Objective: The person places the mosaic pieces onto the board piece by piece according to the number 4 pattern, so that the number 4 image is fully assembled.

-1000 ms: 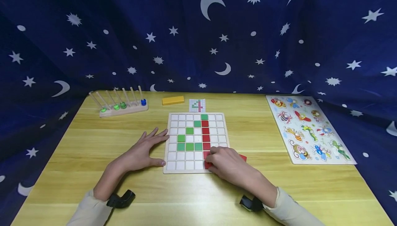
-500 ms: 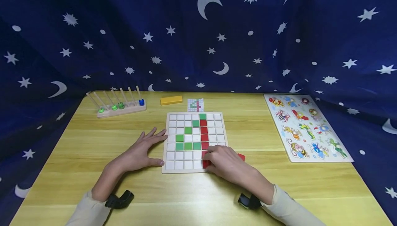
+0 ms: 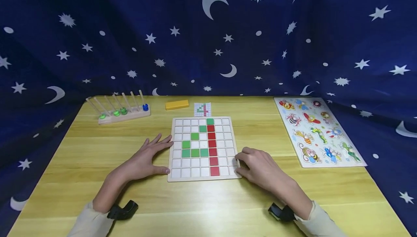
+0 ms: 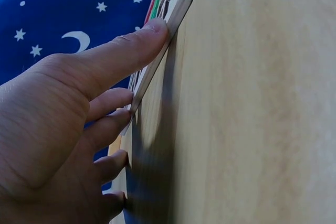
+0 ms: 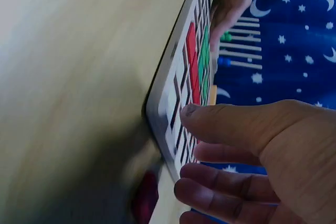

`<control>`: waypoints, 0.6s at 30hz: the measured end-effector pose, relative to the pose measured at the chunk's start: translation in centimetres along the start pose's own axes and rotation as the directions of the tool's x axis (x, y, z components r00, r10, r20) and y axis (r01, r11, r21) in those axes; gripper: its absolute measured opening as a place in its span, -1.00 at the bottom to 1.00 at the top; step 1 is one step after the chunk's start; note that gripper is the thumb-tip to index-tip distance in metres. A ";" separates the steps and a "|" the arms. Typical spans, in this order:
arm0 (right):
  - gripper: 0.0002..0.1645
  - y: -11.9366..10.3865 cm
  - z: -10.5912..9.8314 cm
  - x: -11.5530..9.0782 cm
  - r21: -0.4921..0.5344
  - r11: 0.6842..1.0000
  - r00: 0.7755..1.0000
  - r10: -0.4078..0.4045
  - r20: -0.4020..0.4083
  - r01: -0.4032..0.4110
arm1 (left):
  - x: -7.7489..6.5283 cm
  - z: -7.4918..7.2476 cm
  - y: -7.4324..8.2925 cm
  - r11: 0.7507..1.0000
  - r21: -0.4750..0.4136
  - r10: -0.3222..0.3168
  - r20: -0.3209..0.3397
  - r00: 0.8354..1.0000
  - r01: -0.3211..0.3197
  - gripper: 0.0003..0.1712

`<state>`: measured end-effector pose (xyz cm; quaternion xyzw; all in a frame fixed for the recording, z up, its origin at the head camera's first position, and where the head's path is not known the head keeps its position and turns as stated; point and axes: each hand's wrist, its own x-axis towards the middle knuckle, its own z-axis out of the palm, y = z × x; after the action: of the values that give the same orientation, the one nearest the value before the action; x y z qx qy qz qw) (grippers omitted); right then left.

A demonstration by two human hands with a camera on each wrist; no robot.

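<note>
A square wooden grid board (image 3: 202,178) with white cells lies flat in the middle of the table. Green tiles (image 3: 195,152) form a slanting line and a row on it, beside a column of red tiles (image 3: 213,152). At the board's left edge rests my left hand (image 3: 140,161), fingers spread, thumb (image 4: 152,27) touching the frame. My right hand (image 3: 260,166) is at the lower right edge, its fingers bent with a gap between thumb and fingers. Beneath it, a blurred red piece (image 5: 144,198) lies beside the board in the right wrist view; the head view hides it.
Behind the board lie a small pattern card (image 3: 202,109) and a yellow block (image 3: 177,105). A peg stand (image 3: 125,115) with green and blue rings is at the back left. An insect puzzle board (image 3: 317,132) lies at the right. A starry dark-blue cloth (image 3: 182,9) hangs behind.
My right hand has left the lower end of the red column and moved right to the board's edge, uncovering the bottom red tiles. My left hand stays put; the head view has shifted slightly.
</note>
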<state>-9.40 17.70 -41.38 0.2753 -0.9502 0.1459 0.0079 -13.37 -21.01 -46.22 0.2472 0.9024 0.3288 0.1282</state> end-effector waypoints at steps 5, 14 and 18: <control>-0.61 0.8 -0.4 -0.8 -0.067 0.994 0.996 0.089 0.012 -0.088 | -0.1 -0.1 0.0 1.000 -0.003 0.009 -0.002 1.000 -0.009 0.05; -0.73 1.8 -0.2 -1.5 -0.104 0.985 0.990 0.139 0.004 -0.138 | -0.1 -0.3 0.2 1.000 -0.005 0.001 -0.001 1.000 -0.001 0.05; -0.79 2.1 0.1 -1.3 -0.096 0.986 0.991 0.133 -0.005 -0.133 | -0.2 -0.2 0.3 1.000 -0.012 0.003 0.006 1.000 -0.003 0.05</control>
<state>-9.39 20.05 -42.16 0.2107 -0.9724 0.0998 0.0109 -13.23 -21.05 -45.85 0.2488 0.8997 0.3335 0.1317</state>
